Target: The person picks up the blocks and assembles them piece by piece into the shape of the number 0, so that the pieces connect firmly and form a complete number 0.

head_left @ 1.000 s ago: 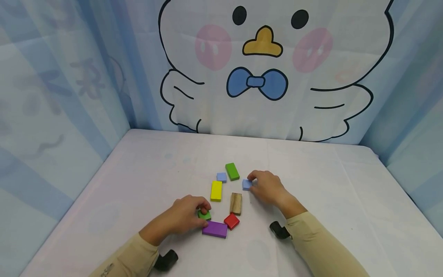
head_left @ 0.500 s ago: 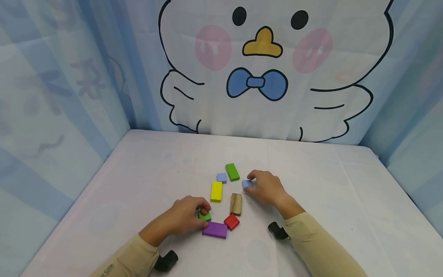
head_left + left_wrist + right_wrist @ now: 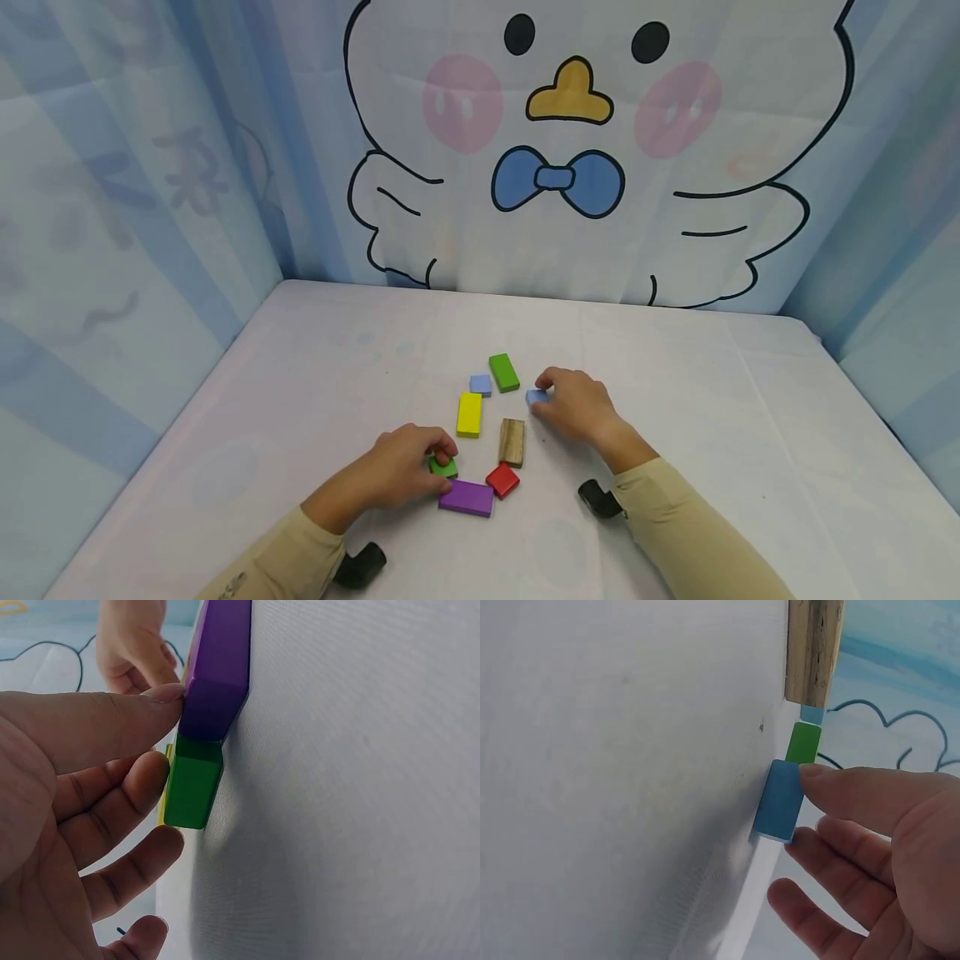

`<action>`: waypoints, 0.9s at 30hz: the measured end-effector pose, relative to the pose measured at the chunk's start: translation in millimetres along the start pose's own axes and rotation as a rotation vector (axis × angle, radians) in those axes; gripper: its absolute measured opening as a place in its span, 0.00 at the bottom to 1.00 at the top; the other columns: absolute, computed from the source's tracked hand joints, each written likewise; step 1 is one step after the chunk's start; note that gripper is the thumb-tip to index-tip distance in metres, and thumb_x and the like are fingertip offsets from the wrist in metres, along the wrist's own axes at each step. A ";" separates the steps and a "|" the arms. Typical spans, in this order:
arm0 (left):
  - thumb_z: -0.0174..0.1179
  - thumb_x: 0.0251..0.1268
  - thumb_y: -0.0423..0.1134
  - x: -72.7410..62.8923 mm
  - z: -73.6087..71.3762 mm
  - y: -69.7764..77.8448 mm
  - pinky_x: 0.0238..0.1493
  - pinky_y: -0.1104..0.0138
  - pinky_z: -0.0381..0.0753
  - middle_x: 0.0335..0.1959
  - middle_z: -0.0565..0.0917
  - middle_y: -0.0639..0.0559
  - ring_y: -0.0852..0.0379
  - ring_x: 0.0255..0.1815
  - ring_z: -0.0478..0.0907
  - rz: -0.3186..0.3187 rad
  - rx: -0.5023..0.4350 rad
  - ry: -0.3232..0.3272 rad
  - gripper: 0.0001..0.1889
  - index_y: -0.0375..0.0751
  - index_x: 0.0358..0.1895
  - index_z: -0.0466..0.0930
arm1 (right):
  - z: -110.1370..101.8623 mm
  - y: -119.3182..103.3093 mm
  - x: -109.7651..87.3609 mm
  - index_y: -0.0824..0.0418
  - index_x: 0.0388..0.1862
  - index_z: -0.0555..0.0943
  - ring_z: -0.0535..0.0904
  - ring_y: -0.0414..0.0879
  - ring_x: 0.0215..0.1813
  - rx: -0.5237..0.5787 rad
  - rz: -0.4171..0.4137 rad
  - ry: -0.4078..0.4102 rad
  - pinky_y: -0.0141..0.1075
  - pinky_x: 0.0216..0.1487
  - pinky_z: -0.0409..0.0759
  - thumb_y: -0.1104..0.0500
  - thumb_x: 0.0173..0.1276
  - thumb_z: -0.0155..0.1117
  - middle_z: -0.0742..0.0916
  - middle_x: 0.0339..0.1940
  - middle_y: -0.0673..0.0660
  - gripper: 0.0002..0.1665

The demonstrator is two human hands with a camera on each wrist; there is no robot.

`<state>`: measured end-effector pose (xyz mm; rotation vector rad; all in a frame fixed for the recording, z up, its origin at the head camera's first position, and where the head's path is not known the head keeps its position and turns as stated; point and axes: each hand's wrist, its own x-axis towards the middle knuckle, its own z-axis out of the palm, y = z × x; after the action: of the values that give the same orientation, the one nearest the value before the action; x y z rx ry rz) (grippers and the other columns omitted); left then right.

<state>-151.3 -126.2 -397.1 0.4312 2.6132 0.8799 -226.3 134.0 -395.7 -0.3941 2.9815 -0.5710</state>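
Note:
In the head view my left hand (image 3: 408, 465) is at the near end of a loose ring of blocks. Its thumb touches the edge of a purple block (image 3: 467, 499), and its relaxed fingertips rest at the top of a small green block (image 3: 195, 784) beside it. My right hand (image 3: 581, 404) pinches a small blue block (image 3: 778, 801) on the right side, thumb at one corner and a finger at the other end. Between the hands lie a yellow block (image 3: 468, 415), a bare wood block (image 3: 512, 442) and a red block (image 3: 503, 480).
At the far end of the ring lie a longer green block (image 3: 504, 372) and another small blue block (image 3: 481, 385). White cloth covers the table (image 3: 675, 375). A printed curtain (image 3: 465, 233) hangs behind it. Black wrist mounts (image 3: 362, 565) sit below both sleeves.
My right wrist and sleeve have shifted slightly left, and the right thumb has come further over the small blue block. My left hand and the other blocks have not visibly moved.

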 end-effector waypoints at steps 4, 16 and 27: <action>0.76 0.54 0.39 0.1 -0.1 0.3 0.49 0.56 0.75 0.35 0.78 0.61 0.56 0.41 0.71 -0.005 0.001 -0.004 0.17 0.47 0.45 0.81 | -0.4 0.7 -0.1 0.64 0.56 0.81 0.80 0.59 0.56 0.018 0.010 0.000 0.55 0.57 0.75 0.54 0.68 0.66 0.85 0.54 0.60 0.21; 0.76 0.54 0.39 0.2 0.0 -0.9 0.48 0.57 0.75 0.35 0.78 0.61 0.56 0.40 0.72 0.004 -0.007 -0.007 0.17 0.46 0.46 0.81 | -3.2 -2.7 1.4 0.65 0.54 0.81 0.81 0.56 0.52 0.010 0.046 -0.002 0.53 0.55 0.77 0.53 0.69 0.66 0.86 0.52 0.60 0.21; 0.76 0.54 0.39 0.4 0.3 -0.7 0.49 0.56 0.75 0.35 0.78 0.61 0.56 0.41 0.71 -0.012 -0.003 -0.006 0.17 0.48 0.45 0.81 | -2.4 -6.4 4.1 0.64 0.53 0.82 0.81 0.52 0.46 0.017 0.047 -0.022 0.49 0.53 0.78 0.53 0.68 0.67 0.87 0.48 0.57 0.19</action>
<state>-151.6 -126.4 -397.8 0.4160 2.6058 0.8776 -229.0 128.0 -391.2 -0.3254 2.9542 -0.5824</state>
